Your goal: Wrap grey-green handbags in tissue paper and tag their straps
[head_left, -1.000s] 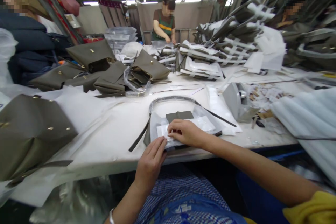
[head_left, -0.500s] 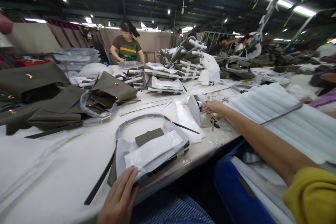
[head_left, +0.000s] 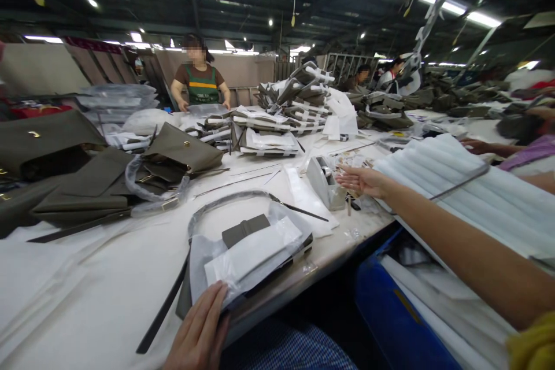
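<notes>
Head view: a thin white packet (head_left: 255, 251) is laid over an olive bag (head_left: 184, 302) at the near edge of the table (head_left: 108, 295). Its near left corner is covered by the straight fingers of the left hand (head_left: 198, 325); whether the edge is also pinched by the thumb cannot be told. The right hand (head_left: 362, 181) is held out at what looks like a grey tape dispenser (head_left: 319, 178), fingers extended; whether anything is gripped there cannot be told. Light, flat pressure seems best applied, so that the slick packet is neither creased nor dragged during the reach. Just beyond it, a matte, folded olive piece (head_left: 245, 229) is seen. An arched handle (head_left: 234, 195) is wrapped in crinkled film, and a flat, dark strap (head_left: 165, 307) is splayed across the tabletop.
</notes>
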The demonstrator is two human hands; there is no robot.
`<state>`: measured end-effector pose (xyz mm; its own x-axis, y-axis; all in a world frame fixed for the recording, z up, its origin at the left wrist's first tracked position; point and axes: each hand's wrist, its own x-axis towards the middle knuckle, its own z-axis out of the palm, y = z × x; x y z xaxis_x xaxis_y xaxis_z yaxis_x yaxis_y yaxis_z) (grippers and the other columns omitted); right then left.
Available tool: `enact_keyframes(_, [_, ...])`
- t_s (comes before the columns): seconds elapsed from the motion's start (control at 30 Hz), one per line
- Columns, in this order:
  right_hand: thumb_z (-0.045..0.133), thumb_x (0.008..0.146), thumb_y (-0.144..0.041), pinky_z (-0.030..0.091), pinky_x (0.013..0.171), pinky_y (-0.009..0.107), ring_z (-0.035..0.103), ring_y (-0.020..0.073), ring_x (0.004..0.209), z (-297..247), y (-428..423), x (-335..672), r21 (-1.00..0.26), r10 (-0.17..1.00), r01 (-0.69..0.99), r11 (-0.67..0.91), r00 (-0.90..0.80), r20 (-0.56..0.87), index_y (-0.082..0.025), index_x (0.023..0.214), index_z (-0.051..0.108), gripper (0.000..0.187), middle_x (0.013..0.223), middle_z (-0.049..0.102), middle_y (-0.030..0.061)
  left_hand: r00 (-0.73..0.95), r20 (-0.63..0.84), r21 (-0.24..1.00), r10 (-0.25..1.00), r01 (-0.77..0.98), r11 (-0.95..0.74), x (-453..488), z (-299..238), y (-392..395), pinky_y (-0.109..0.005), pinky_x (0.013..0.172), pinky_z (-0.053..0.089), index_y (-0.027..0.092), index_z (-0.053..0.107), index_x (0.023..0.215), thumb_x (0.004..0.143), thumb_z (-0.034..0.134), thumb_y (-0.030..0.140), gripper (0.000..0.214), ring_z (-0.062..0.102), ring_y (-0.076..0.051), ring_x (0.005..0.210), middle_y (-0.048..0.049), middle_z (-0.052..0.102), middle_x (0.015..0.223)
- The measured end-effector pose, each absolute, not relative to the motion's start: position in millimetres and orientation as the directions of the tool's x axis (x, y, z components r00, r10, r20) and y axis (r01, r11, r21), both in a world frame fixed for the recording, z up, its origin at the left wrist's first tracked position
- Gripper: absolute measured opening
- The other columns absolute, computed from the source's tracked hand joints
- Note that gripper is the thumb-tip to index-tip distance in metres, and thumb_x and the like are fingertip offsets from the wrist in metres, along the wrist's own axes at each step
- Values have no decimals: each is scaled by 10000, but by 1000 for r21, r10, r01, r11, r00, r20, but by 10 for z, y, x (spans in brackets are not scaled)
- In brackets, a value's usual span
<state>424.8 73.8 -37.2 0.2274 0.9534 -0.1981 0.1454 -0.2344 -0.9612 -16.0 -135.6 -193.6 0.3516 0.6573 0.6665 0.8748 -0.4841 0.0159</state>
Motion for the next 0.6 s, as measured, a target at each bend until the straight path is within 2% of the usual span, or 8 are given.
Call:
enact_keyframes(0.1, [608, 928, -295, 636, 727, 247, 739, 198, 827, -422, 342, 4286, -939, 925, 67, -337, 207, -318, -111, 851, 704, 221, 988, 748, 182, 334, 656, 51, 676, 875, -482, -172, -1951, -1368, -304, 1181, 333, 205, 320, 1528, 971, 516, 212, 590, 597, -197, 1221, -50, 589, 1389])
enact_keyframes(0.17, [639, 910, -335, 634, 769, 261, 737, 211, 877, -533, 98, 4292, -935, 919, 24, -353, 195, -342, -121, 885, 720, 230, 1035, 742, 177, 342, 646, 59, 683, 869, -491, -181, -1956, -1373, -290, 1189, 314, 199, 325, 1526, 974, 510, 213, 582, 587, -192, 1234, -50, 578, 1403])
enact_keyframes(0.27, [705, 857, -372, 637, 746, 277, 735, 207, 840, -799, -115, 4282, -950, 928, 45, -308, 235, -290, -136, 897, 726, 240, 1043, 741, 165, 344, 651, 65, 677, 863, -501, -185, -1957, -1369, -284, 1191, 306, 191, 332, 1523, 972, 517, 224, 582, 593, -194, 1224, -53, 576, 1405])
enact_keyframes(0.43, [739, 803, -447, 588, 544, 218, 673, 134, 622, -1237, -55, 4286, -939, 919, 238, -247, 365, -149, -154, 808, 716, 294, 920, 756, 128, 343, 667, 55, 661, 862, -504, -166, -1926, -1345, -277, 1198, 275, 170, 363, 1509, 970, 525, 230, 566, 606, -194, 1200, -59, 594, 1384])
enact_keyframes(0.6, [715, 810, -438, 572, 546, 230, 662, 132, 595, -1312, 47, 4387, -910, 920, 347, -229, 383, -85, -153, 803, 703, 285, 851, 754, 113, 366, 660, 18, 656, 865, -501, -193, -1847, -1328, -312, 1199, 270, 185, 439, 1468, 976, 517, 261, 503, 638, -196, 1143, -46, 620, 1355])
